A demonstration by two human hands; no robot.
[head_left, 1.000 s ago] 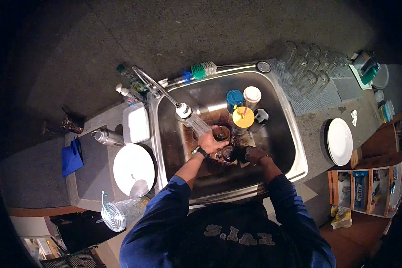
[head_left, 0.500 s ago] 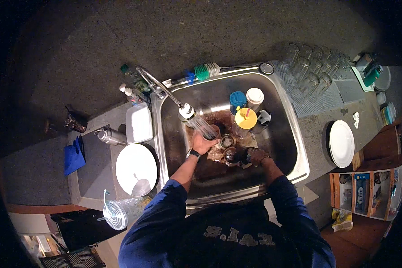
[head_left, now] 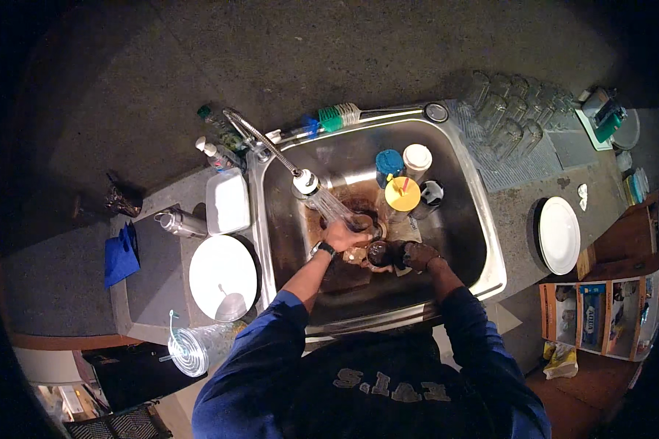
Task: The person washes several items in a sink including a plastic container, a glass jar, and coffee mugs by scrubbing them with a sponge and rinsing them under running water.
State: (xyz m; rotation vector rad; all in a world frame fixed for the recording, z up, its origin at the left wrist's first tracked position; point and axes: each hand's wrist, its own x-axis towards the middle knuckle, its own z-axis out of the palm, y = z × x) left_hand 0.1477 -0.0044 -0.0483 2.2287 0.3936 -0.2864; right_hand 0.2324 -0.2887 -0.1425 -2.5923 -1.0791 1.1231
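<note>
My left hand (head_left: pixel 343 236) is in the sink under the running spray, its fingers closed round a small round cup (head_left: pixel 362 220) that is partly hidden by water and fingers. Next to those fingers sits a dark round vessel (head_left: pixel 379 253), wet and open at the top. From the right, my right hand (head_left: pixel 419 257) is closed on the dark handle at that vessel's side; the hand hides most of the handle. Brownish water lies on the bottom of the steel sink (head_left: pixel 447 278). Out of the sprayer faucet (head_left: pixel 306 182) a stream falls onto the left hand's cup.
Behind my hands in the sink stand a blue-lidded cup (head_left: pixel 389 160), a white-lidded cup (head_left: pixel 417 157), a yellow-lidded cup (head_left: pixel 403 193) and a black-topped one (head_left: pixel 432 193). Upturned glasses (head_left: pixel 512 110) fill the right counter mat, white plates (head_left: pixel 561 235) nearby. Left are a plate (head_left: pixel 223 272) and tub (head_left: pixel 228 201).
My left hand has moved a little right and toward me with its cup, closer to the dark vessel. The right hand stays nearly in place. Water keeps running.
</note>
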